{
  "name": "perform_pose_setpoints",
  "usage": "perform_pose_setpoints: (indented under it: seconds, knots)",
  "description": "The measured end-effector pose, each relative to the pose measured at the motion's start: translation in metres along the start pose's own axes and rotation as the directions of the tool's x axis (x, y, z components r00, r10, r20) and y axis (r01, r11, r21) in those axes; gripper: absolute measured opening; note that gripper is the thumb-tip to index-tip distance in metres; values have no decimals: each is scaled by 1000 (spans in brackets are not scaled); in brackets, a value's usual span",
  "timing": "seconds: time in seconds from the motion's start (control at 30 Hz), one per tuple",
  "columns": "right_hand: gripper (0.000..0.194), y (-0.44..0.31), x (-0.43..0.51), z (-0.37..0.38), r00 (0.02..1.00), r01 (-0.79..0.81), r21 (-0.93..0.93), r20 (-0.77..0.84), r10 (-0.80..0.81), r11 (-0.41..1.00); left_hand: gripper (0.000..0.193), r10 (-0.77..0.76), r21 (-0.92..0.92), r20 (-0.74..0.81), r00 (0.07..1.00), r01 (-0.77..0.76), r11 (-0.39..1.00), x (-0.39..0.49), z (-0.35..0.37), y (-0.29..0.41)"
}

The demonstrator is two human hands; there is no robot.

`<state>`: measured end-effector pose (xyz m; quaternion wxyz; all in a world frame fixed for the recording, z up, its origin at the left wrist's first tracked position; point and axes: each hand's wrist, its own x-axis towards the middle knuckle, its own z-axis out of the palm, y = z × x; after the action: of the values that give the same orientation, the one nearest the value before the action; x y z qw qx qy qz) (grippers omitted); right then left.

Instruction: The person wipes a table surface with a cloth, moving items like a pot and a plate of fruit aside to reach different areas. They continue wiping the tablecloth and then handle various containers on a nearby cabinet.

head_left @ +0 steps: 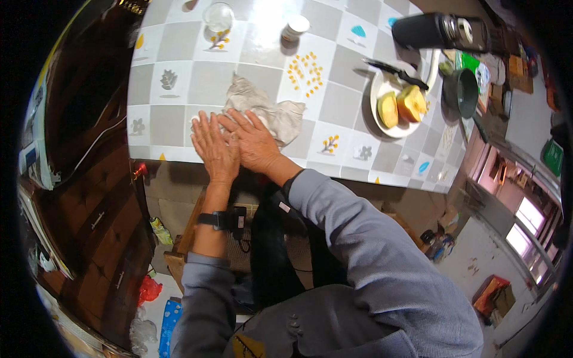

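Observation:
A crumpled beige cloth (286, 118) lies on the checkered tablecloth (215, 76) near the table's front edge. My right hand (255, 143) rests palm down on the cloth's near part, fingers stretched forward. Beside it, my left hand (215, 147) lies flat with its fingers extended, its inner side touching my right hand. A bit of white shows at the left fingertips; I cannot tell whether it is cloth. What lies under both palms is hidden.
To the right, a white plate (378, 118) holds cut fruit (409, 105) and a black-handled knife (396, 74). Beyond stand a black flask (418, 31), a dark saucepan (460, 94), a small white jar (295, 27) and a clear glass (218, 17). A wooden stool (181, 246) is below.

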<state>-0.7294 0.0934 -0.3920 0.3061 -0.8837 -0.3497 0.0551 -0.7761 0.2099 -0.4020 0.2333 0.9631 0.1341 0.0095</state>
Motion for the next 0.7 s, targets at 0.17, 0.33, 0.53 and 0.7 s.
perform_pose_setpoints:
  seconds: [0.17, 0.33, 0.53, 0.7]
  knots:
    - [31, 21, -64, -36, 984, -180, -57, -8, 180, 982, 68, 202, -22, 143, 969, -201, 979, -24, 14, 61]
    - [31, 58, -119, -90, 946, -312, -140, 47, 321, 940, 67, 349, -105, 288, 892, -333, 937, -52, 25, 126]
    - [58, 101, -187, -137, 904, -418, -201, 5, 427, 886, 66, 485, -196, 463, 742, -448, 872, -78, 43, 176]
    - [57, 131, -249, -164, 827, -558, -212, -62, 559, 802, 65, 489, -171, 522, 700, -475, 863, -94, 49, 203]
